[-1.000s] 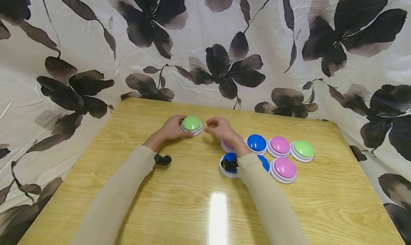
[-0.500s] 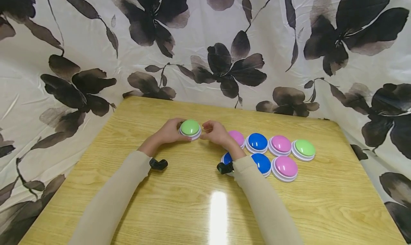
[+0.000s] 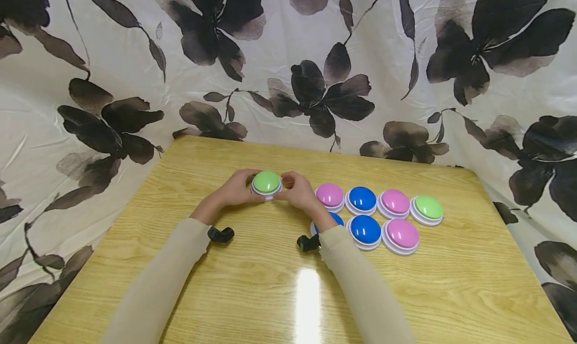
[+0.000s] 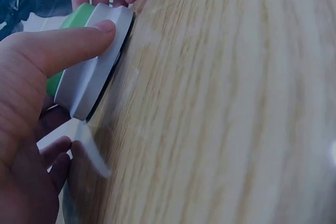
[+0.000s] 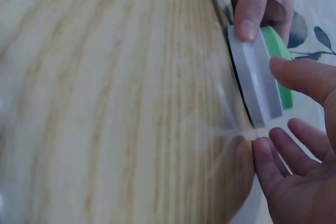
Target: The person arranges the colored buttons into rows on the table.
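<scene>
A green-domed push button [image 3: 266, 182] with a white base is between both hands at the back left of the table. My left hand [image 3: 236, 188] grips it from the left; in the left wrist view its thumb presses the white base [image 4: 86, 77]. On the other side, my right hand [image 3: 296, 191] has its fingers apart and loosely bent. The thumb of that right hand [image 5: 302, 161] reaches the button's edge in the right wrist view, while its other fingers stay off it. The button's dark underside is at or just above the tabletop; which of these, I cannot tell.
To the right, other push buttons form two rows: pink [image 3: 329, 195], blue [image 3: 362, 199], pink [image 3: 394, 202] and green [image 3: 428, 207] behind, blue [image 3: 365, 229] and pink [image 3: 402, 234] in front. My right forearm partly covers another blue one. Floral cloth [image 3: 288, 58] hangs behind the wooden table [image 3: 252, 284].
The green button has come slightly nearer to me in my left hand. My right hand has moved left, closing the gap to the button and uncovering more of the pink and blue ones.
</scene>
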`<state>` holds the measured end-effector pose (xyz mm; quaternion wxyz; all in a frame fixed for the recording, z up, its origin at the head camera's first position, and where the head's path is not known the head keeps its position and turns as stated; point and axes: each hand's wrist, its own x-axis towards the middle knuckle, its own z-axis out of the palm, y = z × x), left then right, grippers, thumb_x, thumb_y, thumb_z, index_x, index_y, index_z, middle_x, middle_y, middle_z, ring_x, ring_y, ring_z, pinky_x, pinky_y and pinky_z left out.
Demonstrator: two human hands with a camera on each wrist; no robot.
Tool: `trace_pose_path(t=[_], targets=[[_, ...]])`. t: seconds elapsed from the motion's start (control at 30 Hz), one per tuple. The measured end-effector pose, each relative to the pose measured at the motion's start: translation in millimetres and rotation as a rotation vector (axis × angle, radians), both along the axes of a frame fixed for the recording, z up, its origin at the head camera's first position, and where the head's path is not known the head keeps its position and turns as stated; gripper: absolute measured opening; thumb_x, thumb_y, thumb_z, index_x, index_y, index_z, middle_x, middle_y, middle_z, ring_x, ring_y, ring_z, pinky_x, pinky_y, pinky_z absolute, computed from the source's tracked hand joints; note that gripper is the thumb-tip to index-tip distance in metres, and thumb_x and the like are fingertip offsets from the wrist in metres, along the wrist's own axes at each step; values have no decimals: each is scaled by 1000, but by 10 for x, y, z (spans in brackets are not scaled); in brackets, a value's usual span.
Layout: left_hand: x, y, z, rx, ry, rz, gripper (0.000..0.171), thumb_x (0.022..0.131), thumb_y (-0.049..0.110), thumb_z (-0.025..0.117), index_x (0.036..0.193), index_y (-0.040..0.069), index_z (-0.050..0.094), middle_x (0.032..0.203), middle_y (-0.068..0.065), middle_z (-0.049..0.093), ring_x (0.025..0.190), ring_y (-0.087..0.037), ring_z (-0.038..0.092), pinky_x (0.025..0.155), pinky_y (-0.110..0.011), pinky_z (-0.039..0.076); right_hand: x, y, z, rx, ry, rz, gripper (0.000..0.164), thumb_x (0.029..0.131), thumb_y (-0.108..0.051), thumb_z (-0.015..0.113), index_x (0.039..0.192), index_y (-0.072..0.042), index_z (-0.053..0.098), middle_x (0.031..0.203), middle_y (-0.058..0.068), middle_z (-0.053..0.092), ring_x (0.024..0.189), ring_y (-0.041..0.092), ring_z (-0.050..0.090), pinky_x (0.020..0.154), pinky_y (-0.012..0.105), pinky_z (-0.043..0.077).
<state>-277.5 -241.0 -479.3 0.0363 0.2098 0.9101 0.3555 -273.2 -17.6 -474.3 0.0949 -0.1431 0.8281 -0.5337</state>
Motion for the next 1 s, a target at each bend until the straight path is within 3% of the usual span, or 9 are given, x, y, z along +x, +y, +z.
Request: trace_pose_path(t=[0.3,0.47,0.8,1.0], targets=[[-8,-96,-1,101,-60,-38,74,77,21,84,138,0,48,139,-14,50,133,-27,40,111,-40,28,49,-84,31,5,17,6,72,72,-13,86,133,2,52,122,15,60,110,26,56,95,35,46],[-32,-114,-13,116,-75,-41,76,77,25,85,138,0,48,139,-14,51,133,-27,41,111,-41,29,84,-122,33,28,30,-13,70,72,-16,86,131,2,53,124,14,59,113,25,55,97,36,44],[-3,-87,-50,138,-98,-10,76,72,27,88,135,3,53,136,-10,53,131,-25,43,110,-42,30,157,-179,-28,35,77,-102,71,68,-19,89,127,1,57,122,14,61,114,27,54,99,38,43],[-7,-99,-63,153,-90,11,74,69,28,90,132,5,57,133,-7,56,129,-24,45,109,-42,32,172,-197,-37,36,95,-115,71,68,-18,90,126,2,57,121,14,61,114,26,56,98,38,43]])
